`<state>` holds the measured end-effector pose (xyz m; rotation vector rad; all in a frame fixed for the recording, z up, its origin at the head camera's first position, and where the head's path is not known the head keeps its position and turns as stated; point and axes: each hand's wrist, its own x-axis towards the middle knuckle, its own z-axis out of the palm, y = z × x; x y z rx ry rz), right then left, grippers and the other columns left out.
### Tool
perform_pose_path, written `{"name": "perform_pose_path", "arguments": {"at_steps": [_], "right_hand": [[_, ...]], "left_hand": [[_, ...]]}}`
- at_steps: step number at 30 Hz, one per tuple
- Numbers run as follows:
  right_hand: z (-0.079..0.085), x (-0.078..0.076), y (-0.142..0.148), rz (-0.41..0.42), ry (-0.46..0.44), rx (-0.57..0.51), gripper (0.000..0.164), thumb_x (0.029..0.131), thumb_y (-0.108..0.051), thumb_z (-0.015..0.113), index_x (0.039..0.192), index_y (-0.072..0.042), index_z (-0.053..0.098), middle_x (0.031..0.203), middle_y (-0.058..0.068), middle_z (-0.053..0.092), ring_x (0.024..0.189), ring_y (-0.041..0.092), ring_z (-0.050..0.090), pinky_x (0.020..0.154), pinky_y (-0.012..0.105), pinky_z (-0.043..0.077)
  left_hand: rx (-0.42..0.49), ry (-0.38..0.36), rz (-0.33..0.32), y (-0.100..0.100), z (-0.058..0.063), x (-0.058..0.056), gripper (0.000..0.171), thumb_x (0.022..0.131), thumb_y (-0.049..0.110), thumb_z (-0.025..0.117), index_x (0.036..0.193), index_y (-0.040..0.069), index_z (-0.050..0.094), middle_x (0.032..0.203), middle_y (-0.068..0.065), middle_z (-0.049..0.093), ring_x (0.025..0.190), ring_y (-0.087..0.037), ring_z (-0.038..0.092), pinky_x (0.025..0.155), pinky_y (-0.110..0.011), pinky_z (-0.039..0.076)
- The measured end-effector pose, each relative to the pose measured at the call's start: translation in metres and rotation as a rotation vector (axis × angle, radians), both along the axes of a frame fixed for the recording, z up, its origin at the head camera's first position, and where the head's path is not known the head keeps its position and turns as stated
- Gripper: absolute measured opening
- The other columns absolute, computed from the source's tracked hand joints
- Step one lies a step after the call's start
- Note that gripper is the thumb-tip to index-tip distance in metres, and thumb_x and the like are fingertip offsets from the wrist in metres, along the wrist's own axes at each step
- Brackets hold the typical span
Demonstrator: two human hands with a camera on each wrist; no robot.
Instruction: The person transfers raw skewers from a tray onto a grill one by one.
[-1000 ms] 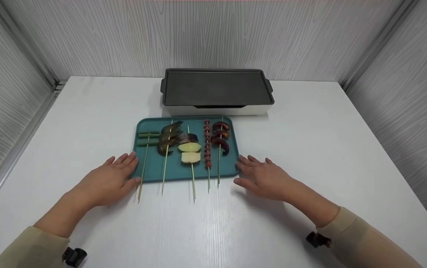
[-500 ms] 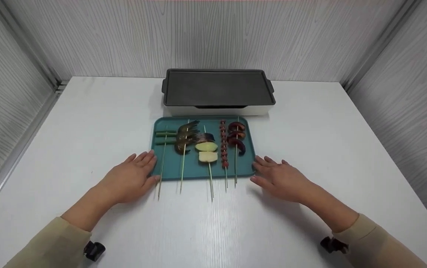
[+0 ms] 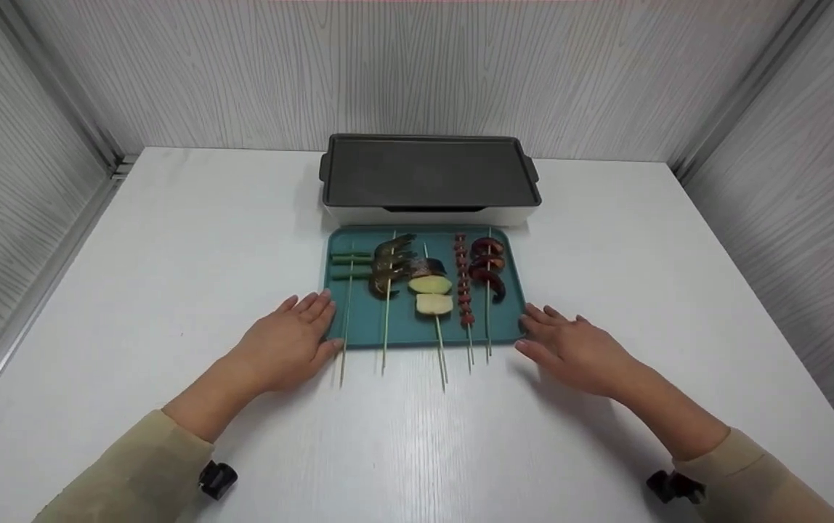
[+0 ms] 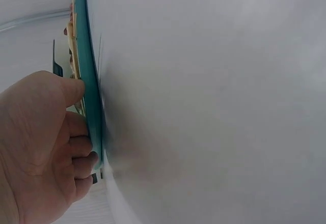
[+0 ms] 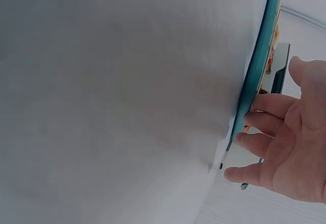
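Observation:
A teal tray (image 3: pixel 402 335) lies on the white table and bears several skewers. From left to right they hold green stalks (image 3: pixel 351 258), shrimp (image 3: pixel 391 265), a dark chunk with pale slices (image 3: pixel 431 290), small red beads of food (image 3: pixel 463 280) and dark red curved pieces (image 3: pixel 488 265). Their sticks reach past the tray's front rim. My left hand (image 3: pixel 290 341) touches the tray's left side near the front corner, its thumb by the front rim. Against the right side, my right hand (image 3: pixel 577 352) rests its fingertips near the front corner.
Just behind the tray stands a grill with a dark flat plate (image 3: pixel 431 173) on a white base, its front close to the tray's back rim. Light wood-grained panels (image 3: pixel 417 73) enclose the table at the back and sides.
The tray with its skewers has slid to the right along the table, now sitting more squarely in front of the grill. Both hands have moved right with it, keeping to its sides.

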<state>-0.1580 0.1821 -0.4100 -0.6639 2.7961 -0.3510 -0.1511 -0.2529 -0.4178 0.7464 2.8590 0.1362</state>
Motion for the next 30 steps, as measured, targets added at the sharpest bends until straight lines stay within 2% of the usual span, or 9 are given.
{"name": "perform_pose_path", "arguments": {"at_steps": [9,18,24,30], "right_hand": [[0.006,0.004,-0.002,-0.046,0.023,0.006,0.074,0.111,-0.059,0.042,0.155,-0.001,0.052,0.164,0.019,0.043,0.152,0.044,0.038,0.116,0.073,0.031],[-0.002,-0.006,-0.015,-0.043,0.056,0.03,0.071,0.109,-0.053,0.055,0.16,-0.005,0.047,0.166,0.024,0.036,0.152,0.048,0.035,0.116,0.073,0.032],[-0.006,-0.015,-0.019,-0.067,0.025,0.076,0.078,0.106,-0.061,0.053,0.162,-0.008,0.045,0.167,0.026,0.033,0.153,0.048,0.033,0.117,0.071,0.032],[-0.006,-0.023,-0.02,-0.102,-0.023,0.075,0.084,0.104,-0.065,0.055,0.164,-0.009,0.041,0.17,0.025,0.029,0.155,0.047,0.028,0.119,0.069,0.029]], "left_hand": [[0.013,0.021,-0.004,0.003,0.0,-0.002,0.065,0.114,0.036,0.046,0.155,-0.014,0.042,0.164,-0.029,0.038,0.154,-0.042,0.034,0.126,-0.057,0.026],[0.095,0.031,0.064,-0.003,-0.001,0.005,0.068,0.111,0.039,0.054,0.156,-0.011,0.042,0.165,-0.027,0.038,0.155,-0.043,0.032,0.126,-0.059,0.024],[0.226,0.036,0.135,-0.001,0.013,0.016,0.068,0.11,0.037,0.057,0.155,-0.013,0.042,0.163,-0.029,0.039,0.154,-0.044,0.034,0.126,-0.057,0.025],[0.414,0.047,0.215,0.004,0.022,0.033,0.064,0.108,0.034,0.062,0.151,-0.012,0.05,0.155,-0.028,0.051,0.145,-0.042,0.048,0.117,-0.058,0.04]]}}
